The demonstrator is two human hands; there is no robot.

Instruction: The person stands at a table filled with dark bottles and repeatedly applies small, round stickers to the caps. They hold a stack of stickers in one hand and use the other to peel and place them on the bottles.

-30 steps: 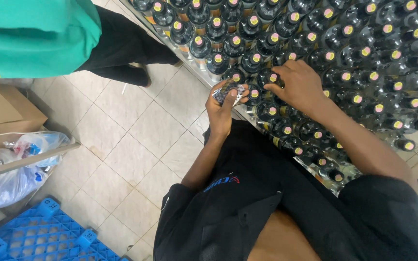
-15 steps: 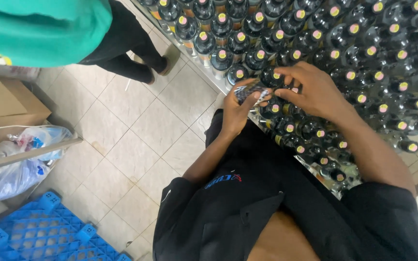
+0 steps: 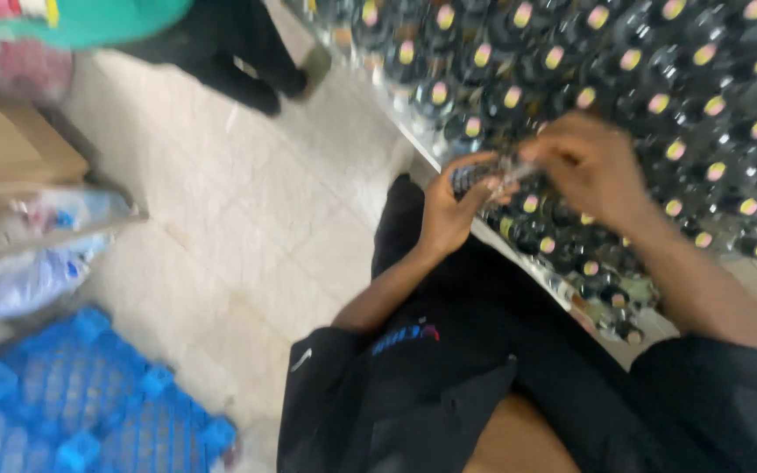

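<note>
The left hand (image 3: 449, 215) fingers grip a small stack of labels (image 3: 477, 178) while the right hand (image 3: 590, 166) fingers pinch the top one, so peeling slowly beside the bottles (image 3: 650, 79) looks best.

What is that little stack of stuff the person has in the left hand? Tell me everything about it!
The small stack looks like thin, flat, dark pieces with pale edges, maybe labels or stickers; blur hides the details. The left hand grips it from below with fingers curled around it, holding it roughly level above the edge of the rows of dark bottles. The right hand pinches at its right end, so both hands touch it. It rests on nothing else.
</note>
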